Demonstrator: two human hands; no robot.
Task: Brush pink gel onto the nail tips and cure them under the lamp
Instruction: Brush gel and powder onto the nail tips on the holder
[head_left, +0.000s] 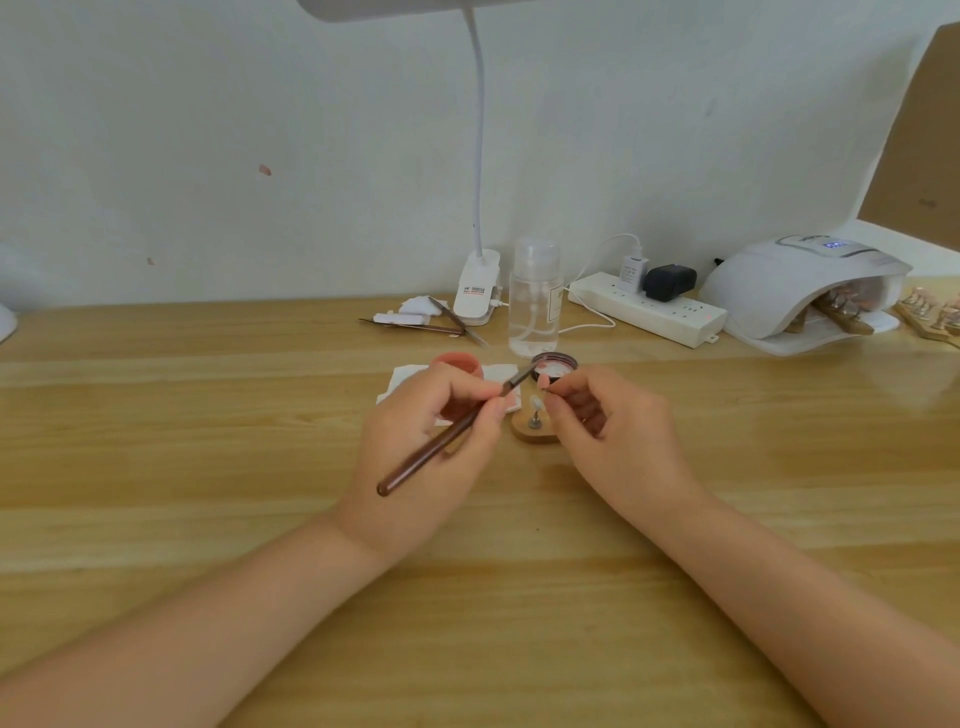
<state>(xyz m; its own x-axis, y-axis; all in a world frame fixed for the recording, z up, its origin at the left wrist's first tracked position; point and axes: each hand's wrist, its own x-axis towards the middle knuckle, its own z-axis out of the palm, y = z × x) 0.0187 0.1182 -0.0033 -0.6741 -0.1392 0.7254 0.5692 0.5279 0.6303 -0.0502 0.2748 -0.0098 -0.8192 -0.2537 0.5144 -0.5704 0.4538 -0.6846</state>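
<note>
Pink gel pot (555, 365) open, just beyond hands. Left hand (426, 441) pinches brush (447, 439); right hand (613, 431) pinches nail tip (543, 383) over wooden stand (535, 431). Far right, curing lamp (800, 286) already holds stands (batch looks partly done), more remain.

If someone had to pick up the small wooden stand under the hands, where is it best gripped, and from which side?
Probably by the flat wooden base, pinched at its edges from the near side. Its thin metal post carries a nail tip, the right hand crowds its right side, and the left hand's brush crosses above.
</note>
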